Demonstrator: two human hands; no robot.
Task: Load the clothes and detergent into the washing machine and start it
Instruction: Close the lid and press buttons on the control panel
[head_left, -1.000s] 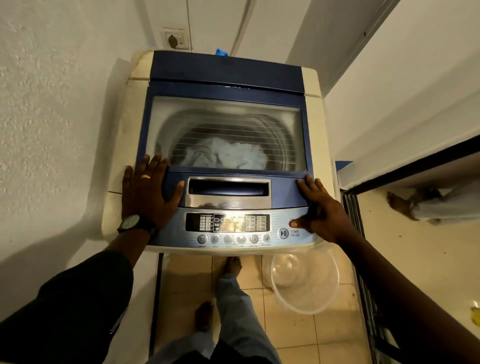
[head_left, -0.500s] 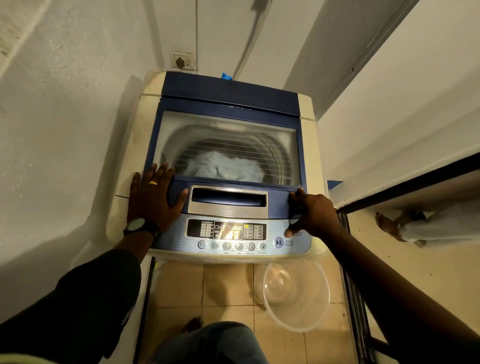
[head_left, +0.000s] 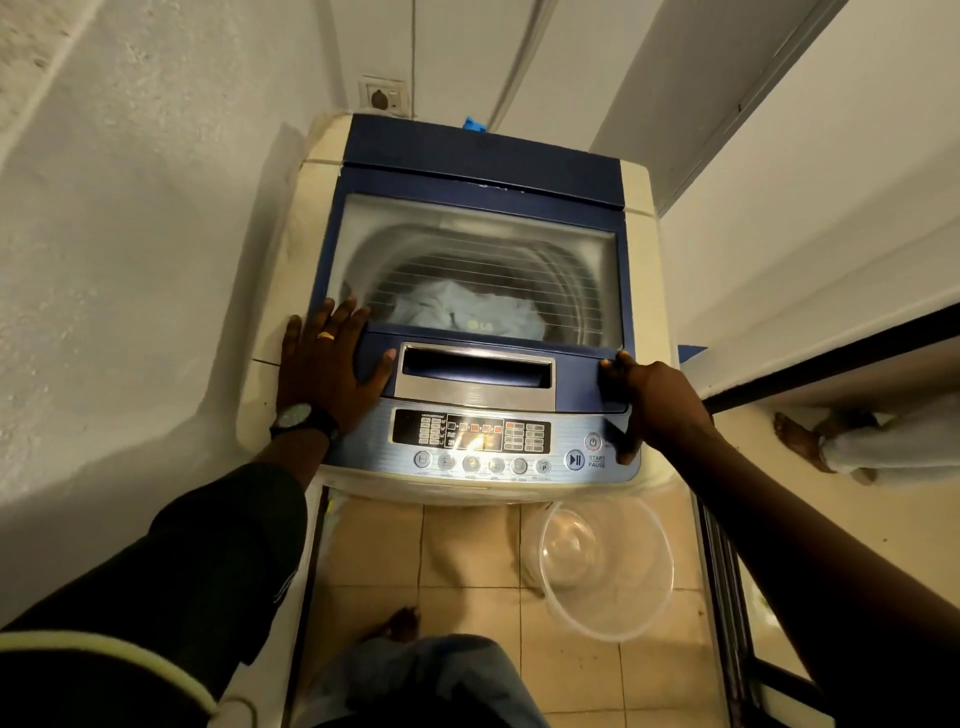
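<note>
A top-loading washing machine (head_left: 636, 187) with a blue top stands against the wall, its clear lid (head_left: 467, 249) shut. Through the lid I see pale blue clothes (head_left: 467, 312) in the drum. The control panel (head_left: 472, 434) at the front shows lit indicators, and the start/pause button (head_left: 574, 460) sits at its right. My left hand (head_left: 327, 364) lies flat, fingers spread, on the lid's front left corner. My right hand (head_left: 649, 400) rests on the front right corner, thumb down beside the power button (head_left: 593, 441). Neither hand holds anything.
An empty clear plastic bowl (head_left: 608, 618) sits on the tiled floor in front of the machine. White walls close in on the left and behind. A wall socket (head_left: 383, 96) is above the machine. Another person's foot (head_left: 800, 439) stands in the doorway at right.
My view has shifted so the machine sits lower and further right in the frame. My right hand has slid slightly along the front right corner. The left hand stays flat on the lid.
</note>
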